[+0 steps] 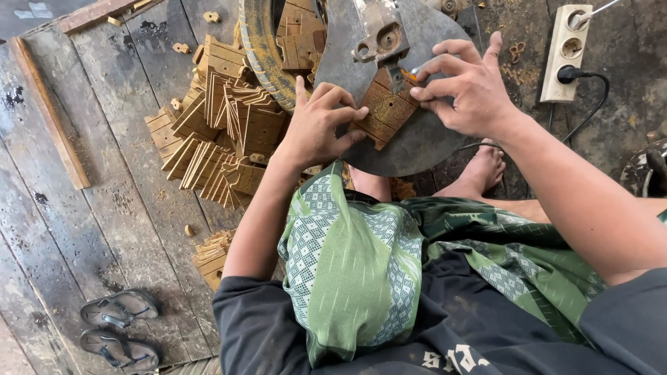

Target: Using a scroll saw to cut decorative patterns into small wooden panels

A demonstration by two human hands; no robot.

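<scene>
Wood piece (384, 111) pinned by both hands; wood stack (222, 132) beside.

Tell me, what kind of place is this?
Probably a small woodworking shop: both hands, left and right, press a wooden piece on a metal plate, beside piled wooden pieces.

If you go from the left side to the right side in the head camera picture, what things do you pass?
Pair of grey rubber sandals → pile of flat tan wooden cut pieces → left hand → brown wooden piece on the grey round metal plate → right hand → white plastic power strip with a black plug.
</scene>
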